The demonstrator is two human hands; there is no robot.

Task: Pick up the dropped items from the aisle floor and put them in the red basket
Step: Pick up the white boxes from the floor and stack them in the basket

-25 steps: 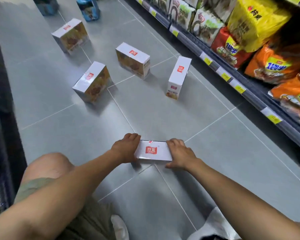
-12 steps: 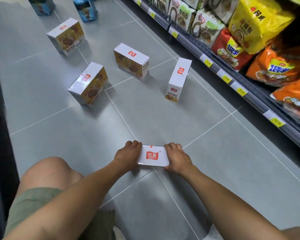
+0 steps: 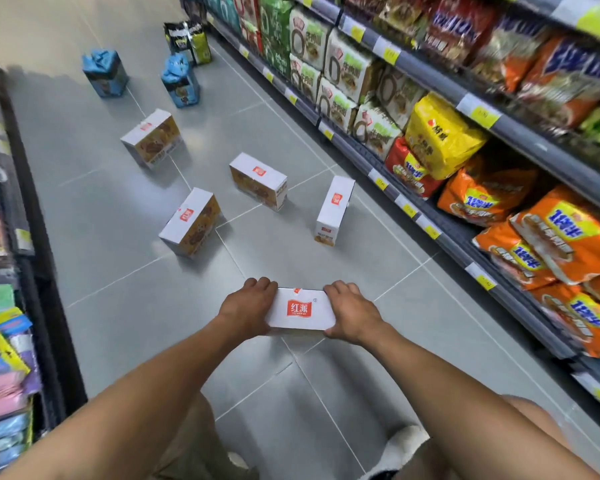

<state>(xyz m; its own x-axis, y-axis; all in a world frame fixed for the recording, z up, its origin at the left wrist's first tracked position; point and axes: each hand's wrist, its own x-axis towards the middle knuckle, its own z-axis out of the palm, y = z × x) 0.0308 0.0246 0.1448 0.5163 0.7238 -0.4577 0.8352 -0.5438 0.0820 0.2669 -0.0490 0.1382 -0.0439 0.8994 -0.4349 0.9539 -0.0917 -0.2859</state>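
left hand (image 3: 248, 306), right hand (image 3: 352, 313), clasping box (image 3: 300, 309) ends

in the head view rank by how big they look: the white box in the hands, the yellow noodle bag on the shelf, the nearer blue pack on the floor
1. yellow noodle bag, clearly largest.
2. white box, gripped between the left hand and right hand; nearness to the camera inflates it.
3. nearer blue pack, smallest, though it stands farthest away, so true size is unsure.
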